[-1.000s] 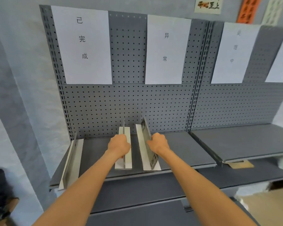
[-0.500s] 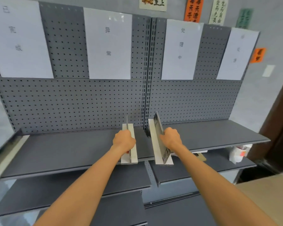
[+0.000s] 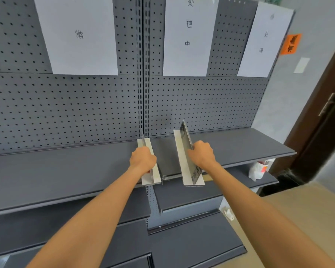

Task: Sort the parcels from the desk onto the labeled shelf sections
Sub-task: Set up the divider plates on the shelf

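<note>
My left hand [image 3: 143, 159] grips a white L-shaped divider [image 3: 156, 176] with a thin upright blade, held over the seam between the two grey shelf units. My right hand [image 3: 202, 154] grips a second white L-shaped divider [image 3: 180, 153] whose upright grey plate carries printed characters, over the left end of the right shelf [image 3: 240, 144]. White paper labels hang on the pegboard: one [image 3: 75, 35] above the left shelf [image 3: 56, 171], two [image 3: 190, 35] [image 3: 263, 41] above the right shelf. No parcels are visible.
Lower shelves [image 3: 182, 202] step out below the top ones. A white plastic bag with a cup [image 3: 258, 169] lies on the lower right shelf. A dark wooden door [image 3: 321, 117] stands at the right, with tan floor [image 3: 290, 219] below it.
Both hands have carried the two dividers rightward along the shelving, from the left unit to the seam and onto the right unit. The view has turned right with them.
</note>
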### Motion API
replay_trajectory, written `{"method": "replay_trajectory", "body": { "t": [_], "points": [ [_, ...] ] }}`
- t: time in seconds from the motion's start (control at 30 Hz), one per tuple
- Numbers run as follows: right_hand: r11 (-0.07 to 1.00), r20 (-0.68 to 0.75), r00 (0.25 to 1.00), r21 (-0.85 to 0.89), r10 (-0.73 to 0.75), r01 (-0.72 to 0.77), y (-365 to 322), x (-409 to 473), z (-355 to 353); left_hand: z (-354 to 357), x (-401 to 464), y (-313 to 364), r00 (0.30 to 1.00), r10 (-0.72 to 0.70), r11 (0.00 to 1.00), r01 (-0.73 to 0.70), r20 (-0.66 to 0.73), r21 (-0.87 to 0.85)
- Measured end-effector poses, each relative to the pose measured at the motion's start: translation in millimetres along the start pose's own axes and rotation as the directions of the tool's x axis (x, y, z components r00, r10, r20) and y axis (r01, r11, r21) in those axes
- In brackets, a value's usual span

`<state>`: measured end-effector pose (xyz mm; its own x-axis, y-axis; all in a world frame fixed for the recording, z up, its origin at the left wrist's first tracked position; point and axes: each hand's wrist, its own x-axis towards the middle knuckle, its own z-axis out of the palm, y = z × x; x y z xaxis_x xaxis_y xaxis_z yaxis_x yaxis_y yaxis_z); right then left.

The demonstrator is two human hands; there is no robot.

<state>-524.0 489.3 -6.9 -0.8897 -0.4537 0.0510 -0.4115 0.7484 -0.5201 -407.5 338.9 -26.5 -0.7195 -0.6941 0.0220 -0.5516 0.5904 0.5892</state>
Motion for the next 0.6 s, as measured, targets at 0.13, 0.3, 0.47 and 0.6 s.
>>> {"method": "replay_trajectory", "body": {
  "t": [0.13,0.3,0.47,0.6],
  "points": [
    [1.000,-0.003,1.000,-0.013,-0.016,0.016,4.6,16.9,0.7,11.6,19.6,1.8,1.000,-0.008,1.000,0.008,0.004,-0.022],
    [1.000,0.012,1.000,-0.005,-0.006,0.006,1.6,44.7,6.9,25.7,34.9,0.5,1.000,-0.016,1.000,0.016,0.022,-0.004],
    [1.000,0.022,1.000,-0.002,-0.009,0.009,-9.1,66.0,17.2,37.0,46.1,0.5,0.995,-0.074,0.997,0.073,0.065,0.006],
    [0.999,0.011,1.000,-0.034,-0.015,0.016,-13.8,81.9,20.2,29.4,64.6,-4.5,0.994,-0.074,0.997,0.073,0.084,0.024]
  ]
}}
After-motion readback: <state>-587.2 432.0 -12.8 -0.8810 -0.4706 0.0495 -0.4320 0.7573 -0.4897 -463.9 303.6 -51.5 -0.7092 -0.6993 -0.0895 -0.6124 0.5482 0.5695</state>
